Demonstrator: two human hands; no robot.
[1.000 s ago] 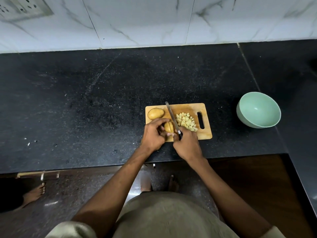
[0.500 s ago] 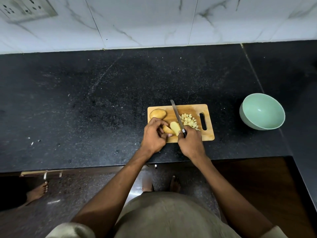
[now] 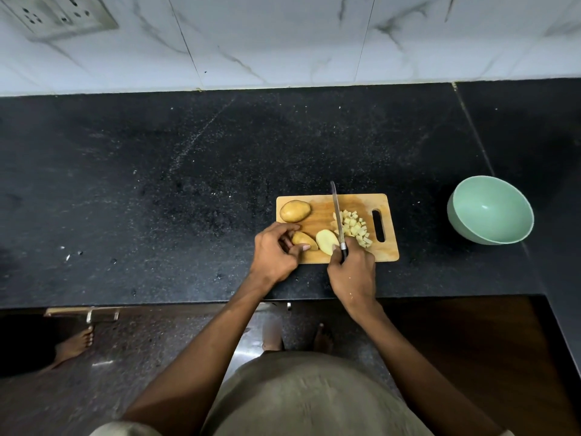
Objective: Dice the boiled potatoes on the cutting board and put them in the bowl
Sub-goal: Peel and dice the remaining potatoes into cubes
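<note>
A wooden cutting board (image 3: 320, 259) lies on the black counter. A whole potato (image 3: 295, 211) sits at its far left corner. Near the front edge lie two potato halves: my left hand (image 3: 273, 253) holds the left half (image 3: 304, 241) skin up, and the right half (image 3: 327, 242) lies cut face up just beside it. My right hand (image 3: 352, 269) grips the handle of a knife (image 3: 337, 212), whose blade points away from me between the halves and a pile of diced potato (image 3: 354, 228). The mint-green bowl (image 3: 490, 209) stands to the right of the board, with nothing seen inside.
The black counter (image 3: 157, 199) runs to a white marble-tiled wall with a socket plate (image 3: 59, 14) at the top left. The counter's front edge runs just below the board. Someone else's bare foot (image 3: 74, 344) stands on the floor at the lower left.
The potato that my left hand held under the blade now lies as two separate halves, and the right one has fallen cut face up. The knife stays beside them.
</note>
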